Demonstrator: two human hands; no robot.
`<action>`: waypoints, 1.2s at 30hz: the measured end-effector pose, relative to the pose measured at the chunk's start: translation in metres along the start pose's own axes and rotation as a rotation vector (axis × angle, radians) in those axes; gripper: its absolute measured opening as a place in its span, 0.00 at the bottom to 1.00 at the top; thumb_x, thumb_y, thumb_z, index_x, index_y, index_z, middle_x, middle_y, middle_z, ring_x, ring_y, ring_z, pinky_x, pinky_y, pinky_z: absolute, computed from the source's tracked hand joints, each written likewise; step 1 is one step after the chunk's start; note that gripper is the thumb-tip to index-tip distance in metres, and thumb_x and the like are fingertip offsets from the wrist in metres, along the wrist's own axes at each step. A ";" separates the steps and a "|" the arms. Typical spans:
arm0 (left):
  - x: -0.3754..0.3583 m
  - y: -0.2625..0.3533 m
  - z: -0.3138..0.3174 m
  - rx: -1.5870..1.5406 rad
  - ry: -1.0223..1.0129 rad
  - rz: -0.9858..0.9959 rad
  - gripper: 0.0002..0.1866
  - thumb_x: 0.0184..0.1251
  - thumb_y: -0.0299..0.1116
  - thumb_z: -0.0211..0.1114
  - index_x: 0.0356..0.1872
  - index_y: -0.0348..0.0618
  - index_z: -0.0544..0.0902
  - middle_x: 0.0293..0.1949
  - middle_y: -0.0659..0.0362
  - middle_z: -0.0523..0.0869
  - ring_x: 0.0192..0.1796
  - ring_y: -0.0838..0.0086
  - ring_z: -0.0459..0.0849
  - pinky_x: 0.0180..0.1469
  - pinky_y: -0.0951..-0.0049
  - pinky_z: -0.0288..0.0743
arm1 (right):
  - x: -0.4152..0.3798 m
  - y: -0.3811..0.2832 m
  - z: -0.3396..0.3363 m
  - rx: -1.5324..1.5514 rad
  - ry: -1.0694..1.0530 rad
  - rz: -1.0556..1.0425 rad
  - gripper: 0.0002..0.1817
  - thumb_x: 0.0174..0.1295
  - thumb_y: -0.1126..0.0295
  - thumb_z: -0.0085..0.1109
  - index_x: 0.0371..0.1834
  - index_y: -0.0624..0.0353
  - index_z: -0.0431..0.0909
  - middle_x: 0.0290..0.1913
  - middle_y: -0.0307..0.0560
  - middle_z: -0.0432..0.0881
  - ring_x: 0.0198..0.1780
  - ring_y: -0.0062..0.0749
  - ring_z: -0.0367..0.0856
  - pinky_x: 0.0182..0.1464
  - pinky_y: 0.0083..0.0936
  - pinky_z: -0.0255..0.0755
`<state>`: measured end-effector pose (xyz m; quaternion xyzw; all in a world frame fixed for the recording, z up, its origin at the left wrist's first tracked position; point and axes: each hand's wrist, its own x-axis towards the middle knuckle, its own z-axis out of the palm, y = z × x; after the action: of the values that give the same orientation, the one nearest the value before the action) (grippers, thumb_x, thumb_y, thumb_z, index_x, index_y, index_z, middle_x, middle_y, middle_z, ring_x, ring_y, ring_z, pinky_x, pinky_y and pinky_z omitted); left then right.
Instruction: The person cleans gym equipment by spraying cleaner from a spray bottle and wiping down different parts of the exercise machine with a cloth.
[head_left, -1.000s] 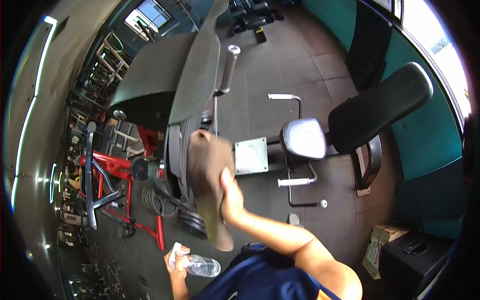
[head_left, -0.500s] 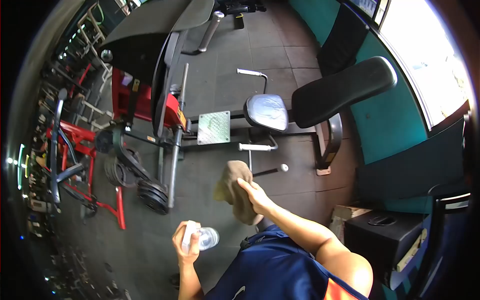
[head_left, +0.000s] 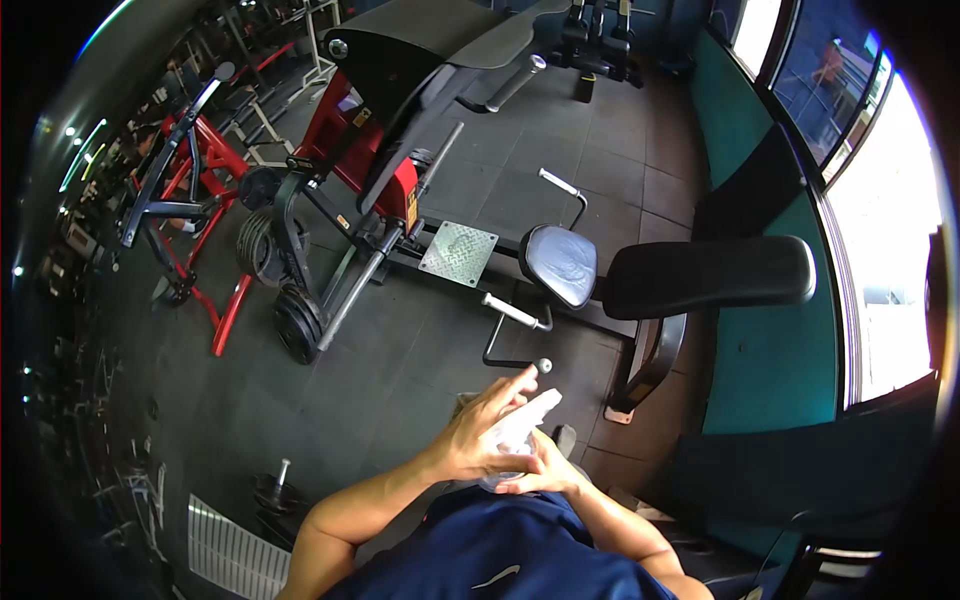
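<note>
My left hand (head_left: 468, 441) and my right hand (head_left: 557, 470) meet in front of my blue shirt, around a clear spray bottle (head_left: 518, 424) with a white spray head. The left fingers stretch along the far side of the white head, with the thumb across the near side. Lower down, the right fingers wrap round the clear body. A small brownish-green edge of cloth (head_left: 463, 401) shows behind the left hand; the rest of it is hidden. I cannot tell which hand bears the cloth.
Ahead stands a gym machine with a silver seat (head_left: 560, 265), a black backrest (head_left: 712, 277) and a metal footplate (head_left: 459, 253). Weight plates (head_left: 298, 322) and a red frame (head_left: 232, 315) are to the left. A teal wall (head_left: 775, 350) with windows runs along the right.
My hands, apart before with the bottle in the left and the cloth in the right, have come together around the bottle. The cloth is now mostly hidden. My view has turned and shifted.
</note>
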<state>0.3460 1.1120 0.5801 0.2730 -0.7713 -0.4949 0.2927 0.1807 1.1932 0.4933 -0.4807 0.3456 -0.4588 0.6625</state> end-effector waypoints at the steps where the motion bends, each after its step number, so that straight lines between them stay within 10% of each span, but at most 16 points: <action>1: 0.006 -0.001 0.013 0.053 -0.003 -0.056 0.64 0.46 0.62 0.82 0.79 0.36 0.57 0.63 0.45 0.76 0.61 0.58 0.79 0.63 0.59 0.75 | -0.012 0.004 -0.019 0.128 0.026 0.078 0.56 0.39 0.66 0.86 0.73 0.64 0.60 0.64 0.47 0.74 0.67 0.35 0.72 0.72 0.34 0.64; 4: 0.026 0.017 0.067 0.245 0.225 -0.018 0.40 0.60 0.46 0.78 0.69 0.37 0.71 0.60 0.45 0.78 0.59 0.57 0.80 0.61 0.60 0.75 | -0.037 -0.004 -0.093 0.188 0.219 -0.014 0.56 0.39 0.61 0.85 0.73 0.63 0.61 0.63 0.48 0.74 0.65 0.34 0.73 0.69 0.37 0.67; 6: 0.050 0.032 0.104 -0.014 -0.176 -0.096 0.20 0.69 0.40 0.71 0.55 0.38 0.81 0.56 0.49 0.82 0.59 0.60 0.81 0.61 0.62 0.75 | -0.043 -0.023 -0.161 0.112 0.326 -0.087 0.54 0.38 0.59 0.84 0.71 0.62 0.64 0.61 0.47 0.77 0.64 0.35 0.75 0.67 0.38 0.69; 8: 0.078 0.035 0.150 -0.251 -0.709 -0.183 0.19 0.74 0.42 0.66 0.56 0.39 0.80 0.55 0.50 0.83 0.60 0.60 0.81 0.63 0.61 0.74 | -0.037 -0.058 -0.224 0.039 0.386 -0.144 0.54 0.39 0.59 0.83 0.73 0.61 0.64 0.62 0.47 0.77 0.64 0.35 0.75 0.69 0.39 0.68; 13: 0.147 0.092 0.217 -0.631 -0.992 0.116 0.25 0.71 0.43 0.68 0.60 0.35 0.79 0.63 0.43 0.78 0.67 0.49 0.76 0.71 0.52 0.67 | -0.015 -0.124 -0.344 -0.389 0.498 -0.289 0.61 0.40 0.49 0.83 0.79 0.56 0.59 0.68 0.53 0.72 0.71 0.40 0.70 0.73 0.37 0.62; 18: 0.162 0.130 0.232 -0.578 -0.972 0.331 0.24 0.69 0.37 0.69 0.61 0.35 0.78 0.59 0.42 0.77 0.57 0.50 0.79 0.57 0.59 0.76 | -0.005 -0.152 -0.367 -0.413 0.429 -0.341 0.54 0.40 0.51 0.84 0.71 0.59 0.66 0.61 0.50 0.78 0.64 0.36 0.76 0.69 0.33 0.67; 20: 0.174 0.144 0.236 -0.429 -0.985 0.240 0.21 0.68 0.37 0.69 0.57 0.35 0.83 0.43 0.48 0.77 0.43 0.57 0.79 0.48 0.63 0.75 | -0.004 -0.143 -0.366 -0.276 0.398 -0.313 0.56 0.38 0.52 0.86 0.72 0.59 0.66 0.62 0.50 0.78 0.65 0.36 0.75 0.70 0.33 0.67; 24: 0.215 0.145 0.244 -0.520 -0.840 0.324 0.11 0.66 0.32 0.69 0.36 0.32 0.81 0.36 0.51 0.77 0.37 0.57 0.78 0.46 0.63 0.74 | -0.005 -0.118 -0.360 -0.233 0.348 -0.204 0.58 0.38 0.53 0.86 0.74 0.59 0.64 0.65 0.52 0.76 0.69 0.41 0.72 0.74 0.36 0.63; 28: 0.243 0.135 0.235 -1.169 -1.202 -0.476 0.18 0.77 0.31 0.52 0.26 0.29 0.77 0.26 0.44 0.80 0.30 0.53 0.81 0.38 0.57 0.75 | 0.001 -0.084 -0.358 -0.227 0.311 -0.163 0.57 0.37 0.50 0.86 0.73 0.59 0.66 0.63 0.54 0.77 0.68 0.41 0.74 0.72 0.34 0.66; 29: 0.227 0.138 0.247 -1.420 -0.949 -0.481 0.20 0.85 0.36 0.44 0.30 0.38 0.75 0.29 0.63 0.76 0.30 0.79 0.75 0.39 0.73 0.70 | 0.005 -0.074 -0.358 -0.195 0.300 -0.154 0.58 0.36 0.49 0.86 0.71 0.61 0.67 0.63 0.55 0.78 0.67 0.41 0.75 0.70 0.35 0.67; 31: 0.220 0.172 0.263 -1.775 -0.379 -0.684 0.20 0.83 0.40 0.49 0.33 0.36 0.79 0.30 0.58 0.81 0.31 0.69 0.81 0.43 0.70 0.75 | 0.012 -0.059 -0.354 -0.199 0.285 -0.161 0.60 0.36 0.49 0.86 0.73 0.63 0.64 0.64 0.55 0.76 0.68 0.40 0.74 0.71 0.35 0.67; 36: 0.167 0.135 0.285 -2.247 -0.540 -0.616 0.23 0.81 0.45 0.48 0.29 0.38 0.79 0.33 0.58 0.82 0.41 0.67 0.83 0.60 0.67 0.68 | 0.030 -0.065 -0.345 -0.010 0.205 -0.055 0.54 0.34 0.51 0.86 0.65 0.68 0.71 0.57 0.54 0.83 0.58 0.38 0.82 0.63 0.31 0.75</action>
<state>0.0089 1.2148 0.6386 -0.0751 0.1540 -0.9831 0.0651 -0.1373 1.0466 0.4519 -0.4441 0.4005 -0.5216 0.6085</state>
